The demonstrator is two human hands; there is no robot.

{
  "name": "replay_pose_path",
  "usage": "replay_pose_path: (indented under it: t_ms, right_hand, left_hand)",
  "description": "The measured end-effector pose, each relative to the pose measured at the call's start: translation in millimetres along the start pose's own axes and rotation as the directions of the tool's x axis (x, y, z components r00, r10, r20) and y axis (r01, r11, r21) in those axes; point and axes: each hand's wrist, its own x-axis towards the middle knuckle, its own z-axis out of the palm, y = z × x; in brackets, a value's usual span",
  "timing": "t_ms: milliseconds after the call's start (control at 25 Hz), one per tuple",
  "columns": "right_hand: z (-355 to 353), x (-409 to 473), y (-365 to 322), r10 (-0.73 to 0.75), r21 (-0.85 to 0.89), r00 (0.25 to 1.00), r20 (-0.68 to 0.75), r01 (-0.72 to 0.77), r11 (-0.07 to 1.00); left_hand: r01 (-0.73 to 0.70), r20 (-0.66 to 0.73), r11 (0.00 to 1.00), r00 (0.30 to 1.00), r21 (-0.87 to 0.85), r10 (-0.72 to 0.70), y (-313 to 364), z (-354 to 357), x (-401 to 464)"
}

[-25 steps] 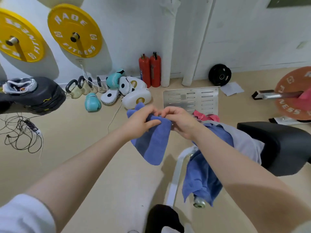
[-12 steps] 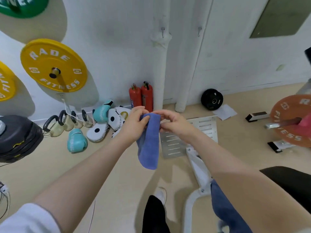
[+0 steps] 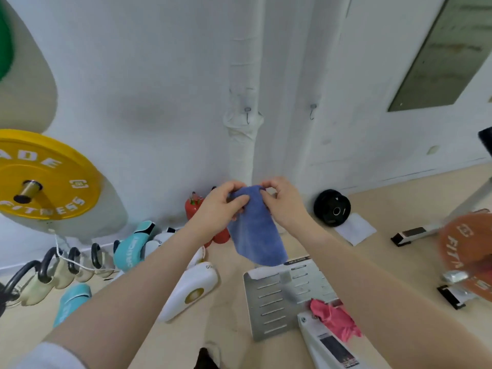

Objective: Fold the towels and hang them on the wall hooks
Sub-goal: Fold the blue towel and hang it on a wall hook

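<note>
Both hands' [image 3: 221, 206] [image 3: 283, 202] grip has lifted the blue towel [image 3: 255, 230], seemingly nearer the hooks [image 3: 247, 114].

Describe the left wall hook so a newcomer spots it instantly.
Find the white wrapped pipe running up the wall above the hands. The left hook is a small metal hook just above the pipe's bulging joint. The other hook is to its right, on a smooth stretch.

Both hands hold a folded blue towel [image 3: 254, 230] up before the white wall. The left hand [image 3: 218, 209] grips its top edge at nine o'clock, the right hand [image 3: 283, 202] pinches it at three o'clock. Two wall hooks [image 3: 247, 114] sit at twelve o'clock above. A pink towel [image 3: 334, 319] lies at five o'clock.
</note>
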Motion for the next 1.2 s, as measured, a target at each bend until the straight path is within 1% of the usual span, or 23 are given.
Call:
replay_pose_path:
  t_ms: [40, 80, 200, 280, 360, 480, 600, 680, 800, 920, 1000, 1040, 1160, 1200]
  right_hand:
    - [2, 22, 2, 0.009, -0.033, 1.000, -0.005, -0.009, 0.999]
    - [3, 43, 6, 0.037, -0.025, 0.999, 0.017, -0.037, 0.999]
    - [8, 122, 20, 0.096, 0.143, 0.984, 0.150, -0.118, 0.983]
    - [9, 179, 29, 0.097, 0.146, 0.980, 0.175, -0.123, 0.982]
    - [10, 234, 33, 0.127, 0.130, 0.983, 0.131, -0.144, 0.981]
    - [15, 306, 45, 0.195, 0.181, 0.979, 0.052, -0.201, 0.963]
    - [23, 371, 63, 0.299, 0.212, 0.954, 0.000, -0.292, 0.933]
    - [26, 406, 78, 0.340, 0.191, 0.940, -0.033, -0.328, 0.925]
    - [35, 445, 102, 0.379, 0.136, 0.922, -0.074, -0.367, 0.920]
    - [52, 465, 126, 0.422, 0.116, 0.900, -0.108, -0.410, 0.905]
    - [63, 466, 137, 0.450, 0.138, 0.883, -0.132, -0.433, 0.891]
    - [66, 464, 142, 0.462, 0.157, 0.874, -0.152, -0.440, 0.884]
    - [73, 448, 145, 0.435, 0.126, 0.877, -0.202, -0.418, 0.900]
    - [75, 443, 144, 0.436, 0.141, 0.874, -0.215, -0.414, 0.899]
  left_hand:
    - [-0.014, 0.003, 1.000, 1.000, 0.015, 0.014, -5, -5, 25]
    - [-0.024, 0.015, 1.000, 1.000, 0.020, 0.023, -10, -11, 49]
    - [-0.019, 0.080, 0.999, 0.997, 0.032, 0.016, -32, -30, 140]
    - [0.003, 0.100, 0.999, 0.995, 0.045, -0.007, -47, -44, 203]
    - [0.018, 0.112, 0.997, 0.993, 0.071, -0.026, -61, -55, 263]
    - [0.051, 0.129, 0.995, 0.990, 0.090, -0.063, -74, -63, 337]
    - [0.068, 0.132, 0.990, 0.988, 0.122, -0.084, -87, -65, 404]
    - [0.077, 0.111, 0.988, 0.989, 0.136, -0.093, -101, -62, 440]
    - [0.104, 0.050, 0.980, 0.992, 0.168, -0.114, -125, -54, 474]
    - [0.094, -0.050, 0.959, 0.995, 0.266, -0.084, -141, -40, 479]
    - [0.107, -0.097, 0.967, 0.992, 0.231, -0.086, -144, -32, 474]
    - [0.093, -0.111, 0.970, 0.991, 0.223, -0.070, -145, -30, 470]
    - [0.024, -0.131, 0.943, 0.991, 0.332, 0.021, -148, -28, 458]
    - [0.022, -0.162, 0.934, 0.986, 0.356, 0.039, -153, -28, 455]
